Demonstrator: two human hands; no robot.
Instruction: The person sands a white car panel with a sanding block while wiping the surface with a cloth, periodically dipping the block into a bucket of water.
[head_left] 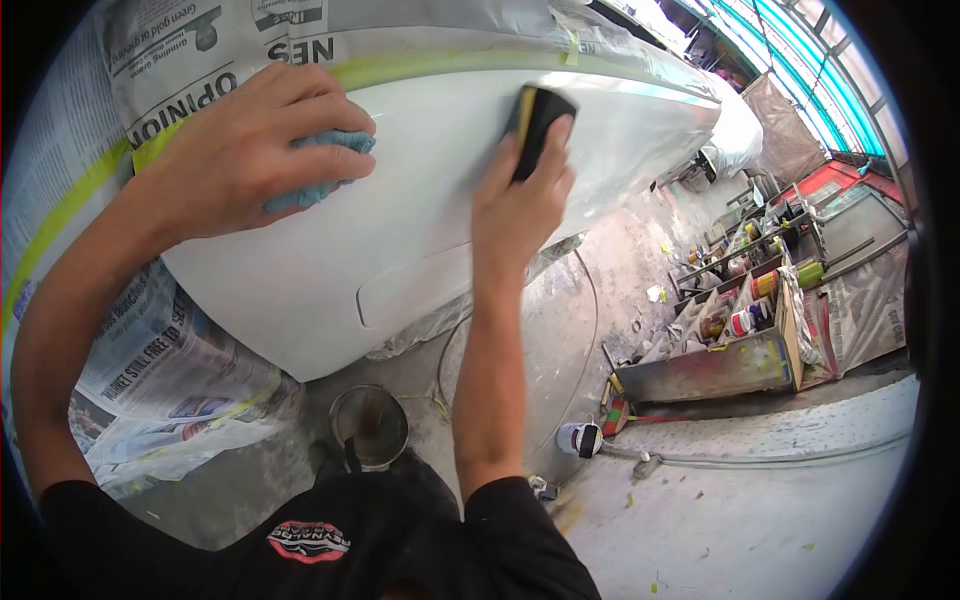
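A white car body panel (420, 170) spreads out in front of me, with a rounded recessed outline low on its face. On its left part rests my left hand (245, 150), fingers curled round a crumpled blue cloth (322, 168). My right hand (522, 205) grips a black sanding block (546, 125) with a yellowish layer along one side, held against the upper middle of the panel. Whether sandpaper covers the block's underside is hidden. Newspaper (170, 75) and yellow-green masking tape (400, 66) border the panel's top and left edges.
A round bucket (370, 425) of murky liquid stands on the floor close to my body. A hose (585, 340) loops across the concrete. To the right are a wooden crate (700, 372) with cans and bottles, a white container (578, 438) and a metal rack (790, 225).
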